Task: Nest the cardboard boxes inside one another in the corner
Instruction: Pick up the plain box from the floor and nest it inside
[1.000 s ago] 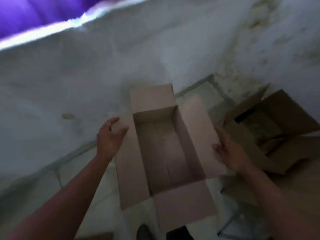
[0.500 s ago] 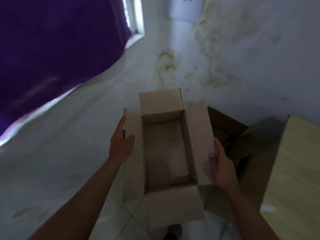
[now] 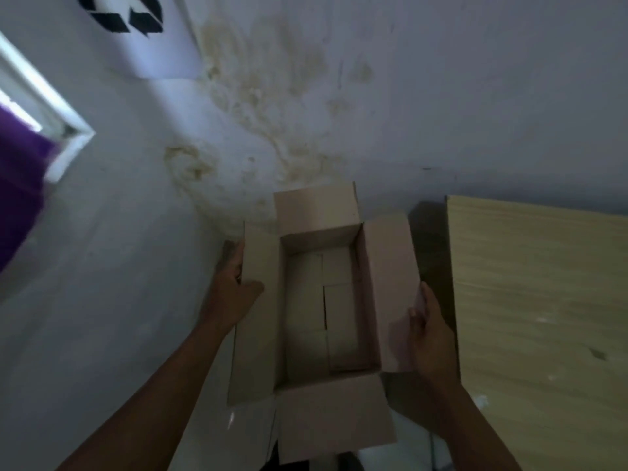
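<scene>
You carry the open cardboard box [image 3: 323, 311] toward the corner.
Your left hand [image 3: 234, 287] pinches its left flap, thumb on top; your right hand [image 3: 430, 329] clasps the right flap. Next, probably lower it squarely into a larger box, unseen here.
</scene>
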